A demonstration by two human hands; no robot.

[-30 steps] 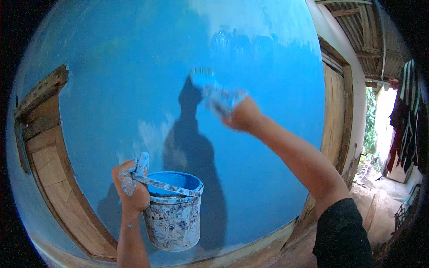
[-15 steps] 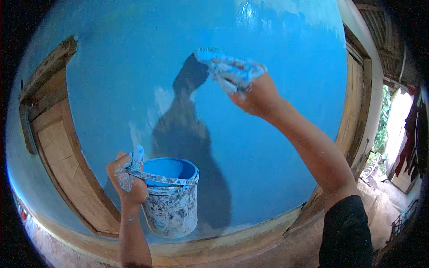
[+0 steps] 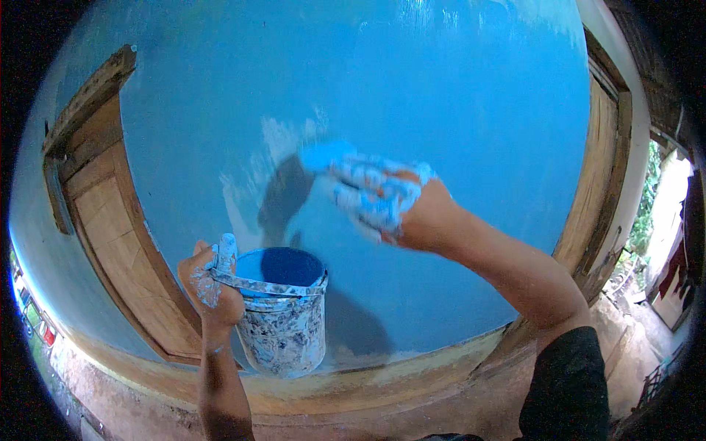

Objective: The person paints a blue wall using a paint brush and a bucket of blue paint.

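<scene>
My left hand point(image 3: 208, 285), smeared with pale blue paint, is closed round the handle of a paint bucket point(image 3: 283, 334). The bucket hangs upright in front of the wall, its outside splotched white and dark, its inside blue. With my right hand point(image 3: 404, 202), thickly coated in blue paint, I grip a paintbrush point(image 3: 325, 156). Its blue-covered head is at the wall point(image 3: 456, 110), just right of some pale patches; motion blurs it, and my fingers hide most of its handle. The wall is mostly bright blue, with paler streaks left of the brush and along the top.
A wooden door point(image 3: 110, 213) in a rough frame stands at the left. Another wooden door point(image 3: 592, 162) is at the right. Below the wall runs a yellowish ledge point(image 3: 412, 378). Dark red cloth point(image 3: 680, 246) hangs by a bright opening at far right.
My right hand and the brush have moved down the wall and slightly left. The view has shifted a little. My left hand still holds the bucket in about the same place.
</scene>
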